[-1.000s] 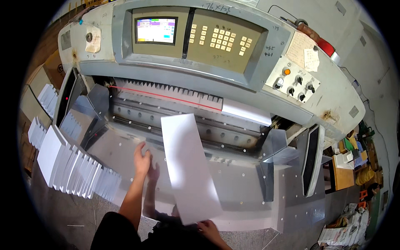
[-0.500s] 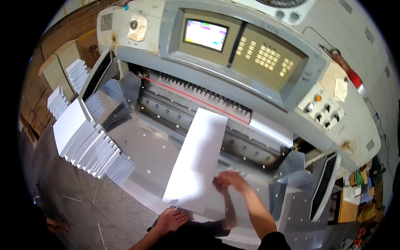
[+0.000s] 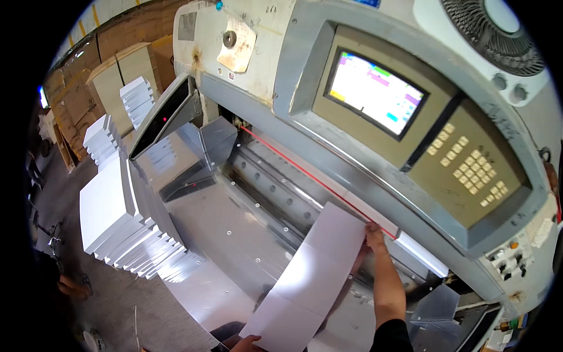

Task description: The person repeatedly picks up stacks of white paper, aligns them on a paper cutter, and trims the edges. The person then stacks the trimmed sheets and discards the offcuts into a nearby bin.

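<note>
A long stack of white paper lies slantwise on the steel bed of a paper cutter, its far end beside the red light line. Faint lines cross its top. My right hand grips the far right corner, fingers curled over the edge. At the near left corner, my left hand has its fingers bent against the stack's edge; much of this hand is cut off by the picture's lower rim. Another white paper block sits in the slot right of my right hand.
Stepped white paper piles stand at the left side of the bed, with smaller piles behind. A control panel with a lit screen and keypad overhangs the slot. Angled metal guards flank the bed. A fan is at upper right.
Both hands, formerly off the stack's sides, now grip it. My right hand has moved forward to the far corner. The view has turned, and the dark toothed strip in the slot no longer shows.
</note>
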Motion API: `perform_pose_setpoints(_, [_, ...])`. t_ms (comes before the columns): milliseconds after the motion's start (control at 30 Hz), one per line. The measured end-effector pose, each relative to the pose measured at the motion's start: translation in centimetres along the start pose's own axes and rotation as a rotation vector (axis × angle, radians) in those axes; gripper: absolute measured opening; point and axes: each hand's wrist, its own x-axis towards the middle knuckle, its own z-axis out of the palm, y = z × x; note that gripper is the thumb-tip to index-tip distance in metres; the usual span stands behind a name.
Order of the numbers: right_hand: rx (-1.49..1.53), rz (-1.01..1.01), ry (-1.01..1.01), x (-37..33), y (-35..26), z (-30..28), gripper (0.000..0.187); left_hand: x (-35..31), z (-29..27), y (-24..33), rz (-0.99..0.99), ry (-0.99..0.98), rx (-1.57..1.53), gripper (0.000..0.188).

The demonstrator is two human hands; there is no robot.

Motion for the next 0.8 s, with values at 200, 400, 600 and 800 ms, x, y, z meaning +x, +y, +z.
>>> perform_pose_setpoints(200, [0.166,0.221,0.15,-4.3,-3.8,-3.1,0.025,-2.7,0.3,4.4,0.214,0.26,0.092,0.061])
perform_pose_setpoints(400, [-0.153,0.271,0.323,-15.1,-3.8,-8.3,0.02,-4.6,0.5,20.2,0.48,0.446,1.052,0.053])
perform_pose_setpoints(600, [0.026,0.383,0.509,-23.4,-8.8,-6.4,0.016,2.0,2.6,37.4,0.986,1.009,1.668,0.086])
perform_pose_setpoints(800, [0.584,0.88,0.442,-20.1,-12.5,-5.5,0.007,6.1,12.0,49.9,1.024,1.111,1.691,0.082])
